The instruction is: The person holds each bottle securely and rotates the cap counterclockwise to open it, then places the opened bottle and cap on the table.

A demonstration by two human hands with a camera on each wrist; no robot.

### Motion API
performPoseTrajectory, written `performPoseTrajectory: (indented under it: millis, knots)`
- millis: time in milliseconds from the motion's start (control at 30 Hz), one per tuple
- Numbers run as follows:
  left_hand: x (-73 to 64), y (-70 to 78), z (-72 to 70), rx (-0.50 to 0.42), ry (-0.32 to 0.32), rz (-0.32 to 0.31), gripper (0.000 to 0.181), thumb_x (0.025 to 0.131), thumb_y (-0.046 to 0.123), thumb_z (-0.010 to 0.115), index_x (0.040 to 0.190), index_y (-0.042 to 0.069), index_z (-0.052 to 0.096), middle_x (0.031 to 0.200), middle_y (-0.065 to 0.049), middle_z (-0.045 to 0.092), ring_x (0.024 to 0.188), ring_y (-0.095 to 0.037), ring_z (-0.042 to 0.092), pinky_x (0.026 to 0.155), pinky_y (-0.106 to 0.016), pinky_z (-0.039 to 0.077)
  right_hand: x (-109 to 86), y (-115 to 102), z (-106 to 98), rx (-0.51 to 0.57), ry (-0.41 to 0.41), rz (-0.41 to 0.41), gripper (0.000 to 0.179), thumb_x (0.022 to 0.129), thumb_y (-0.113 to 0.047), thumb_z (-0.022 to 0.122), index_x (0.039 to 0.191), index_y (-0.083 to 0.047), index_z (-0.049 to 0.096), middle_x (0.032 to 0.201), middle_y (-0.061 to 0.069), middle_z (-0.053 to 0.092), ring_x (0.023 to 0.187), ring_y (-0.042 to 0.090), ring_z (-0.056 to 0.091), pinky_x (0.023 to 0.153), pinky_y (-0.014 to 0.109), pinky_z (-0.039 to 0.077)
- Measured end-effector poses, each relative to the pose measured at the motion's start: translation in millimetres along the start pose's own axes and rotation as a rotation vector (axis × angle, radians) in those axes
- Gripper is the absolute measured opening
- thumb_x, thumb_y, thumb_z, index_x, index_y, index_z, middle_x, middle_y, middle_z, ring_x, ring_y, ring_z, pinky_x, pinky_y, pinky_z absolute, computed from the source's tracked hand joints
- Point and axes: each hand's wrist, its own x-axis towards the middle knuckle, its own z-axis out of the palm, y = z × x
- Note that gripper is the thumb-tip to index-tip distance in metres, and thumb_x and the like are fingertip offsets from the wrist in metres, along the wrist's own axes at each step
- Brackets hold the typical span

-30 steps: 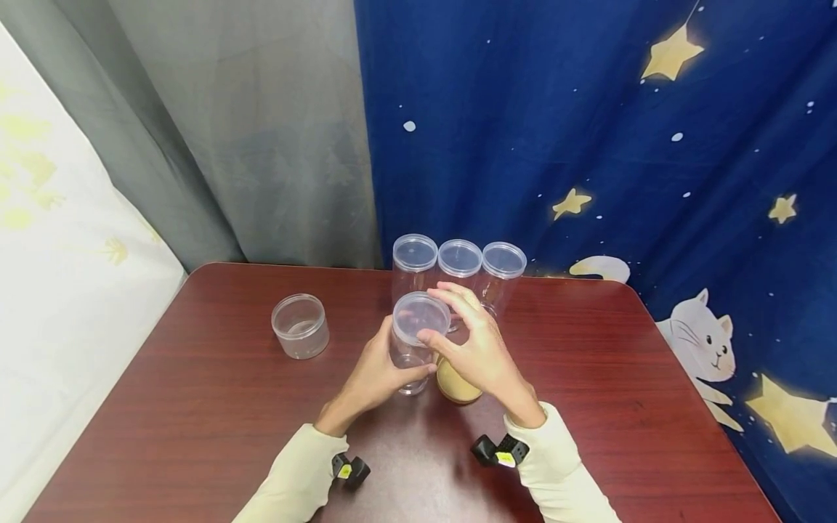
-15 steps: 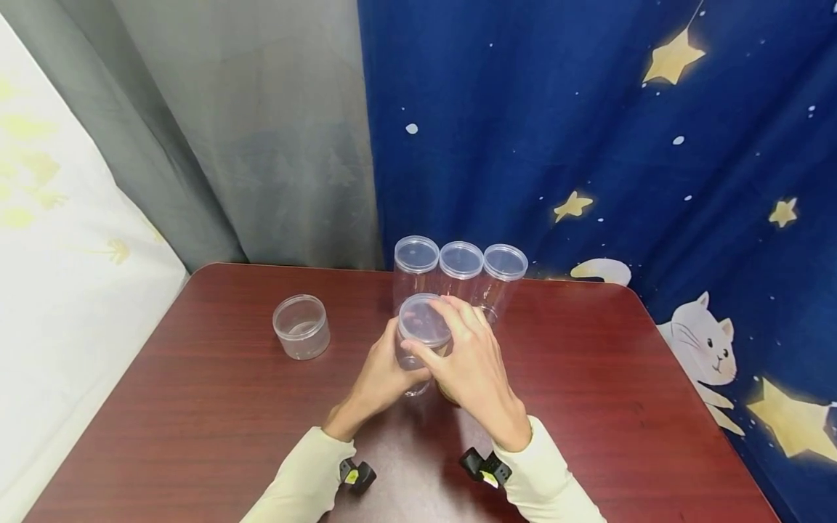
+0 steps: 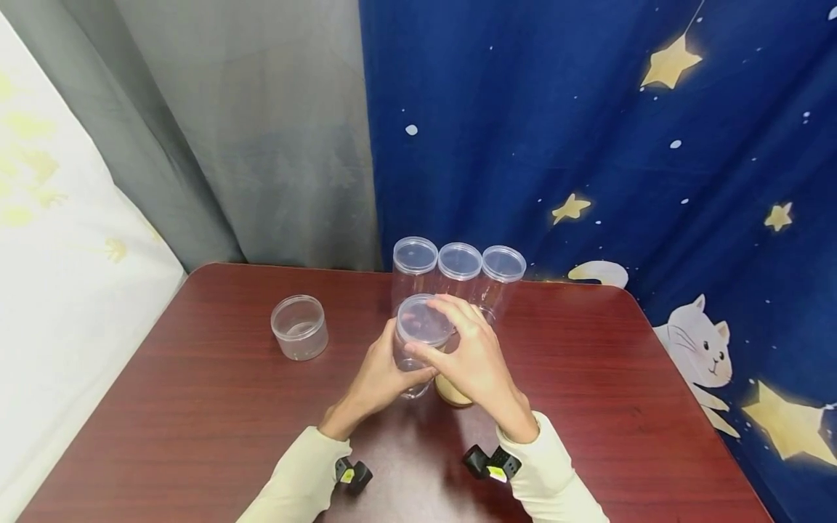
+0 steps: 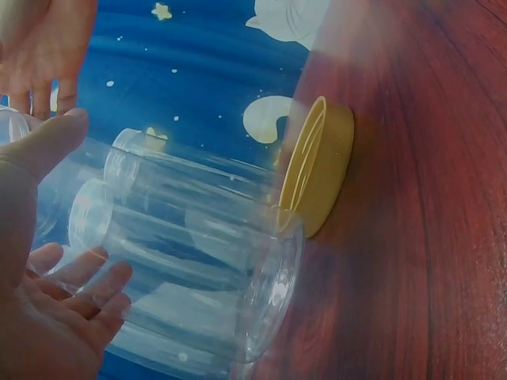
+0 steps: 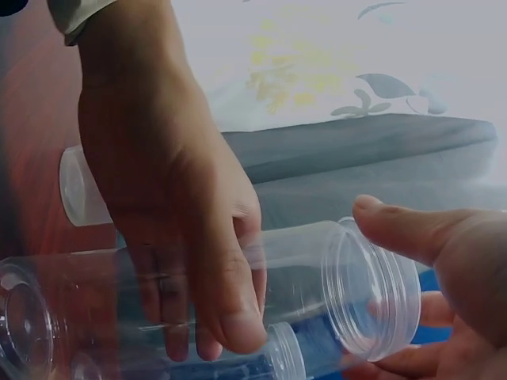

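Observation:
In the head view my left hand (image 3: 382, 374) grips the side of a tall clear plastic jar (image 3: 412, 390), which stands nearly upright near the middle of the table. On its top is a translucent screw lid (image 3: 421, 318); my right hand (image 3: 474, 356) holds that lid by the rim, thumb on the near side and fingers across the far side. The right wrist view shows the thumb (image 5: 396, 229) against the lid's edge. Beside the jar's base, partly under my right hand, lies a shallow yellow round cap (image 4: 329, 166), hollow side up.
Three similar lidded jars stand in a row behind, the left one (image 3: 415, 258), the middle one (image 3: 460, 263) and the right one (image 3: 503, 265). A short clear tub (image 3: 300, 334) without a lid stands to the left on the reddish table (image 3: 196, 421). Curtains hang behind.
My right hand has moved left and turned over the lid, its thumb shifting along the near rim. The left hand keeps its grip on the jar, which has barely shifted.

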Motion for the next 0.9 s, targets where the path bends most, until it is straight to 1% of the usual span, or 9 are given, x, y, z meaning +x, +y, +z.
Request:
performPoseTrajectory:
  millis: [167,333,467,633,700,800,900]
  knots:
    - [0.2,0.6,-3.7,-0.021,-0.026,0.001,0.087,0.069,0.031,0.091,0.14,0.015,0.044,0.127,-0.005,0.062,0.112,-0.019,0.061,0.095,-0.042,0.051,3.3,5,-4,0.053,-0.049,-0.029,0.062,0.071,-0.03,0.09,0.126,-0.013,0.066,0.134,0.007,0.061,0.124,0.024,0.056,0.1,0.047,0.046]
    - [-0.7,0.4,-5.8,-0.043,-0.047,0.003,0.088,0.069,0.031,0.091,0.141,0.017,0.043,0.125,-0.003,0.062,0.11,-0.017,0.062,0.094,-0.041,0.052,4.9,7,-7,0.113,-0.097,-0.036,0.065,0.071,-0.027,0.09,0.129,-0.013,0.064,0.137,0.008,0.059,0.129,0.022,0.054,0.102,0.046,0.046]
    - [-1.0,-0.9,-6.6,-0.049,-0.058,0.009,0.087,0.069,0.03,0.091,0.141,0.018,0.043,0.124,-0.002,0.063,0.11,-0.016,0.062,0.096,-0.04,0.051,5.0,7,-8,0.157,-0.127,-0.036,0.066,0.071,-0.023,0.09,0.13,-0.013,0.063,0.139,0.007,0.058,0.129,0.021,0.053,0.103,0.043,0.046]
    - [-1.5,-2.4,-7.0,-0.057,-0.07,0.007,0.088,0.069,0.029,0.091,0.142,0.019,0.042,0.124,-0.002,0.063,0.112,-0.015,0.061,0.098,-0.04,0.05,5.9,10,-7,0.217,-0.168,-0.06,0.065,0.073,-0.019,0.089,0.132,-0.012,0.062,0.142,0.007,0.056,0.131,0.019,0.052,0.104,0.039,0.046]
    - [-2.1,-2.1,-7.5,-0.068,-0.08,0.005,0.089,0.07,0.029,0.091,0.143,0.02,0.041,0.125,-0.002,0.063,0.112,-0.014,0.061,0.098,-0.04,0.05,6.5,11,-8,0.247,-0.184,-0.067,0.064,0.074,-0.018,0.088,0.132,-0.012,0.061,0.142,0.007,0.055,0.132,0.019,0.051,0.104,0.037,0.045]
    - [-2.6,-1.7,-8.5,-0.079,-0.093,0.004,0.09,0.07,0.028,0.091,0.144,0.021,0.04,0.125,-0.001,0.063,0.112,-0.014,0.061,0.099,-0.041,0.049,7.5,14,-10,0.289,-0.215,-0.07,0.064,0.074,-0.017,0.088,0.133,-0.014,0.061,0.144,0.004,0.054,0.132,0.016,0.05,0.106,0.033,0.044]
    - [-2.4,-2.0,-9.5,-0.084,-0.104,0.008,0.09,0.069,0.028,0.091,0.143,0.021,0.041,0.125,-0.001,0.062,0.112,-0.015,0.061,0.098,-0.042,0.049,8.7,17,-12,0.348,-0.249,-0.074,0.065,0.075,-0.013,0.087,0.134,-0.014,0.06,0.144,0.005,0.054,0.133,0.015,0.049,0.107,0.032,0.042]
